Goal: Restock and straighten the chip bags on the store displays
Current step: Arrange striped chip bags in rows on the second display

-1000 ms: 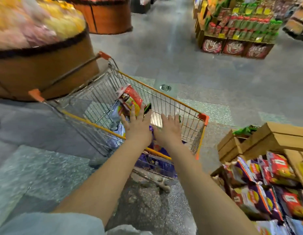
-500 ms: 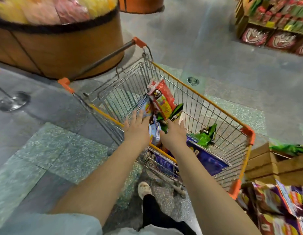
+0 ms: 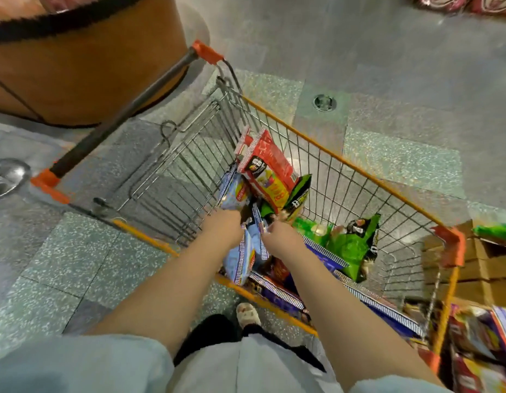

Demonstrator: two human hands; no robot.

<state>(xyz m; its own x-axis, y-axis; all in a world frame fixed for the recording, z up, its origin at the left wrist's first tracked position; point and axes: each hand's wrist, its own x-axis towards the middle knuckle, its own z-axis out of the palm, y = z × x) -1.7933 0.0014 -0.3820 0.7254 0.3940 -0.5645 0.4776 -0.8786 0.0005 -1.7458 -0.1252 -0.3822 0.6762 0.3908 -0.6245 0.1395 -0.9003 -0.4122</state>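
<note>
Pale blue chip bags (image 3: 240, 259) are gripped between both hands: left hand (image 3: 223, 226) and right hand (image 3: 280, 238) have closed on them, where a second ago the fingers reached spread open. Restocking can begin. Red bag (image 3: 270, 168) stands above; the wire cart (image 3: 345, 165) rim leaves open room upward.

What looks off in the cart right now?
Nothing damaged or spilled. The chip bags lie jumbled in the shopping cart: a red bag stands tilted, a green bag lies crumpled, and both hands grip light-blue bags.
</note>
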